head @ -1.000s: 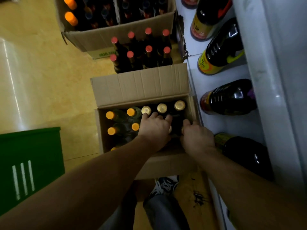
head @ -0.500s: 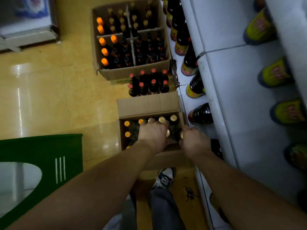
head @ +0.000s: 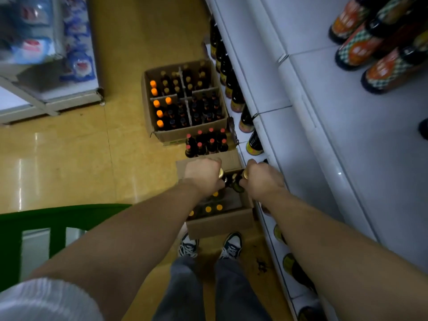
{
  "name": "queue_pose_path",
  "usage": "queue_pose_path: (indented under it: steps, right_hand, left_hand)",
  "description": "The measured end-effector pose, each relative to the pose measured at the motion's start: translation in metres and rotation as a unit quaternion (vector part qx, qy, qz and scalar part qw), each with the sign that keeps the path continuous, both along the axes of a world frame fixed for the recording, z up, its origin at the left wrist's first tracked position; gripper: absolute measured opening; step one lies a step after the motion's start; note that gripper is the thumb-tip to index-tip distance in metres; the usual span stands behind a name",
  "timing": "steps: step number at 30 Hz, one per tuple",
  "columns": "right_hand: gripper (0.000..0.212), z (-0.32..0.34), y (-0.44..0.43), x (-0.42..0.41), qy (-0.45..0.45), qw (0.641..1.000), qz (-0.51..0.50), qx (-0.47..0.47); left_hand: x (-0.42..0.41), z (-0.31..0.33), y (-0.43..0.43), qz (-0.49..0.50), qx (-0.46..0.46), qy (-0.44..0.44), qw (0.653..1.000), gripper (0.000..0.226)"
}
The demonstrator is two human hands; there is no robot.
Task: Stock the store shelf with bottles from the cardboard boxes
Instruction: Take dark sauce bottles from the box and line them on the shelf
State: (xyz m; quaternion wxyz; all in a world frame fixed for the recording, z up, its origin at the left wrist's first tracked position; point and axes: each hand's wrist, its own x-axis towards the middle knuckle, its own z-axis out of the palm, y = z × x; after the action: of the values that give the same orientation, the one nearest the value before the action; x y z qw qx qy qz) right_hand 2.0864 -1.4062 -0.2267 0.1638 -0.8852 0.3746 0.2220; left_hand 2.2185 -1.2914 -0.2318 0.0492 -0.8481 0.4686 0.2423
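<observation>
My left hand (head: 203, 176) grips the neck of a dark bottle with a gold cap (head: 220, 174). My right hand (head: 262, 179) grips another gold-capped dark bottle (head: 245, 174). Both bottles hang above the open cardboard box (head: 220, 222) at my feet, which holds several bottles with orange caps (head: 213, 207). The white store shelf (head: 324, 140) runs along the right, with dark bottles (head: 253, 144) on its lowest level and checked-label bottles (head: 368, 54) on a higher one.
A larger divided box (head: 185, 100) of bottles stands farther along the aisle, with a pack of red-capped bottles (head: 206, 142) between the two boxes. A green basket (head: 53, 230) sits at the left. A white cabinet (head: 46, 54) stands at the far left. My sneakers (head: 229, 249) touch the box.
I have stood up, so the view has risen. Both hands have lifted out of the box, each with a gold-capped bottle by the neck.
</observation>
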Motion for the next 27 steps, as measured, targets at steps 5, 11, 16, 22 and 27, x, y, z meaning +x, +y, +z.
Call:
queue_pose_path:
  steps: [5,11,16,22,27]
  right_hand:
    - [0.042,0.059,0.009,0.013,-0.011,1.000,-0.016,-0.021]
    - [0.041,0.118,0.016,0.027,-0.036,0.998,-0.036,-0.035]
    - [0.044,0.170,0.013,0.043,-0.031,0.998,-0.031,-0.046]
    - [0.039,0.234,0.014,0.060,-0.060,0.993,-0.017,-0.101]
    - [0.042,0.286,0.010,0.070,-0.081,0.985,-0.024,-0.152]
  left_hand:
    - [0.015,0.055,0.012,-0.016,-0.012,-0.017,1.000,0.041]
    - [0.037,0.110,0.019,-0.048,-0.048,-0.047,0.997,0.037]
    - [0.059,0.162,0.012,-0.053,-0.051,-0.062,0.995,0.033]
    - [0.083,0.235,0.001,-0.078,-0.083,-0.091,0.989,0.037]
    - [0.101,0.289,-0.007,-0.091,-0.147,-0.120,0.978,0.044]
